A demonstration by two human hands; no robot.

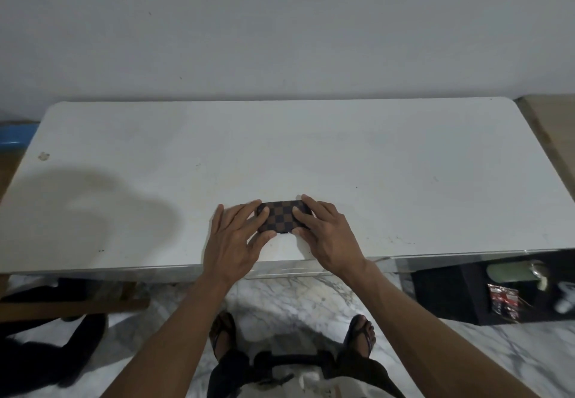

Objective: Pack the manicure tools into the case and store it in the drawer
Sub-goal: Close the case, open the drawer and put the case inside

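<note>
A small case (281,215) with a brown and black checkered cover lies closed on the white table (311,154), near its front edge. My left hand (235,235) holds the case's left end, fingers on top and thumb at the near side. My right hand (326,229) holds the right end the same way. No manicure tools are in sight. A drawer front (289,270) shows just under the table edge below the case.
A black box (497,288) with a pale green item and small packets stands on the marble floor at the right. A dark wooden piece (71,304) lies at the lower left. A wall rises behind the table.
</note>
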